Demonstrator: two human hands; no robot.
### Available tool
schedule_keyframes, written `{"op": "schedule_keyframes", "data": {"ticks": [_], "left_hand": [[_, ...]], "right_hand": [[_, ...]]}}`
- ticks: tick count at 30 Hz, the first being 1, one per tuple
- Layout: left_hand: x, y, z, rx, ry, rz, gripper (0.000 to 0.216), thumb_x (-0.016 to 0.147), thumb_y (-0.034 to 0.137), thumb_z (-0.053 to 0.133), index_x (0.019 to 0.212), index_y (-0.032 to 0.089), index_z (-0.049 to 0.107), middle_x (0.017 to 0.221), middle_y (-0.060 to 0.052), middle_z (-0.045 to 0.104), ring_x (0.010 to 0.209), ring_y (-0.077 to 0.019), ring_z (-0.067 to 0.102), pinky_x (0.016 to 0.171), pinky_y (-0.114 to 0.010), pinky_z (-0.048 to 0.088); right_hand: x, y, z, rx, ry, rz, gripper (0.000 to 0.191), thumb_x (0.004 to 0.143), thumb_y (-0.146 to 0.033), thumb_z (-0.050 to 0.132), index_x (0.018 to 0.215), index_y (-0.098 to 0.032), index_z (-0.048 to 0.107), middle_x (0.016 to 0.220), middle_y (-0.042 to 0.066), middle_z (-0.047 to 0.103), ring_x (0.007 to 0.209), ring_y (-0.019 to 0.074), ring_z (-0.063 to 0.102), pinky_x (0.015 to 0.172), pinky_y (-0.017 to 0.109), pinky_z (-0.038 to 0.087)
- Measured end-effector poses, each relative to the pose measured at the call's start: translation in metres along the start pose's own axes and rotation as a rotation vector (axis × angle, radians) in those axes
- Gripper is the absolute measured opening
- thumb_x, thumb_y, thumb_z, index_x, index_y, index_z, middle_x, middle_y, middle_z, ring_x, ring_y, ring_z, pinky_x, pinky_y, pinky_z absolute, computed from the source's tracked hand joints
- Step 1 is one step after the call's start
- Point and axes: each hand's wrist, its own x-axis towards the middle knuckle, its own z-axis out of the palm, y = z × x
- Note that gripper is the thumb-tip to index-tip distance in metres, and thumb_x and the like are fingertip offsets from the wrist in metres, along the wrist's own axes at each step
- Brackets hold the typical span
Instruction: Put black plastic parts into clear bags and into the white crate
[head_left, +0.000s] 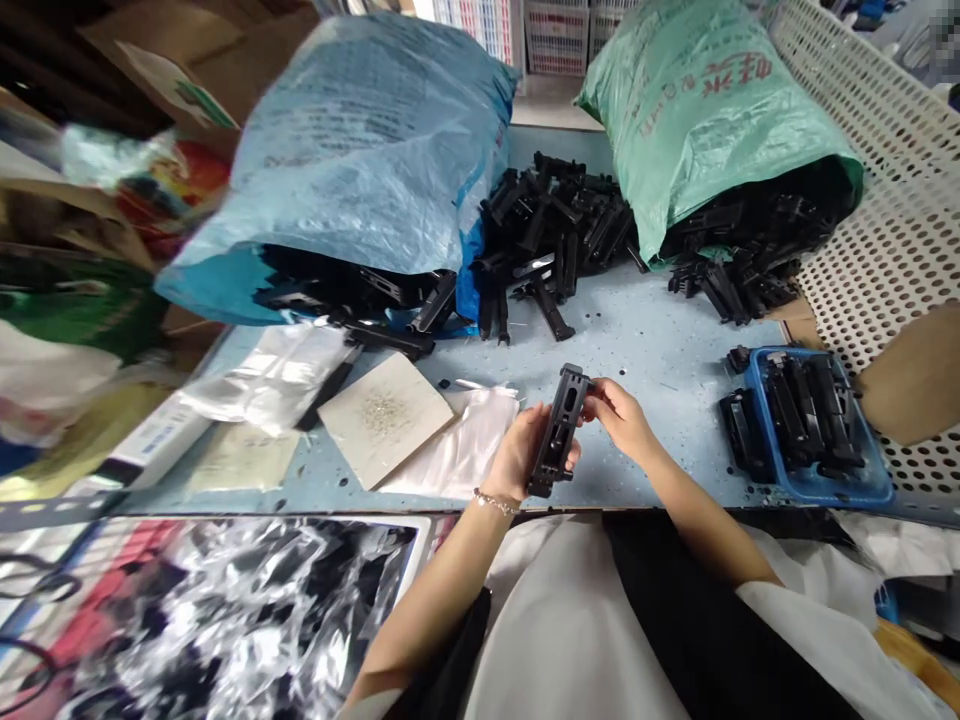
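While L hand [519,452] held the slotted blk part [556,435] below frame ctr, prob. to steady it, R hand [624,420] met its upper edge, fingers narrow; pinch unclear.

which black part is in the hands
The black part gripped in the left hand, with the right hand at its upper end; others lie on the table or in the blue bag, green bag and blue tray.
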Motion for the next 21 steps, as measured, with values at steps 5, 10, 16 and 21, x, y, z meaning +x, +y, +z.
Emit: {"op": "schedule_keyframes", "data": {"ticks": [5,10,16,21], "left_hand": [[-0.01,-0.007,0.015,0.12,0.09,0.023,0.061,0.075,0.059,0.078,0.114,0.021,0.052,0.076,0.002,0.064,0.058,-0.0167,0.067,0.053,-0.029,0.057],[-0.011,-0.01,0.017,0.237,0.036,-0.018,0.063,0.078,0.069,0.07,0.113,0.019,0.053,0.072,0.002,0.062,0.056,-0.0128,0.061,0.05,-0.023,0.051],[0.008,-0.023,0.019,0.279,0.133,-0.01,0.055,0.077,0.065,0.074,0.097,0.018,0.055,0.061,0.004,0.057,0.047,-0.0101,0.054,0.046,-0.021,0.044],[0.026,-0.019,0.012,0.082,0.264,0.061,0.057,0.074,0.065,0.076,0.103,0.019,0.06,0.071,0.001,0.061,0.053,-0.0107,0.056,0.046,-0.022,0.044]], "right_hand": [[-0.007,-0.01,-0.009,-0.445,0.072,-0.336,0.015,0.104,-0.028,0.047,0.107,-0.022,0.06,0.092,0.006,0.067,0.079,0.0177,0.065,0.072,0.032,0.054],[-0.01,-0.019,-0.034,-0.875,-0.061,-0.572,0.016,0.105,-0.026,0.048,0.1,-0.021,0.062,0.09,0.008,0.065,0.082,0.0209,0.063,0.069,0.031,0.049],[-0.003,-0.016,-0.042,-0.727,-0.287,-0.22,0.036,0.108,-0.039,0.039,0.081,-0.022,0.056,0.072,0.001,0.059,0.064,0.0154,0.054,0.062,0.028,0.042],[-0.028,-0.023,-0.02,-0.684,-0.37,-0.253,0.031,0.104,-0.049,0.049,0.096,-0.022,0.061,0.088,0.006,0.066,0.079,0.0202,0.061,0.07,0.032,0.046]]}}
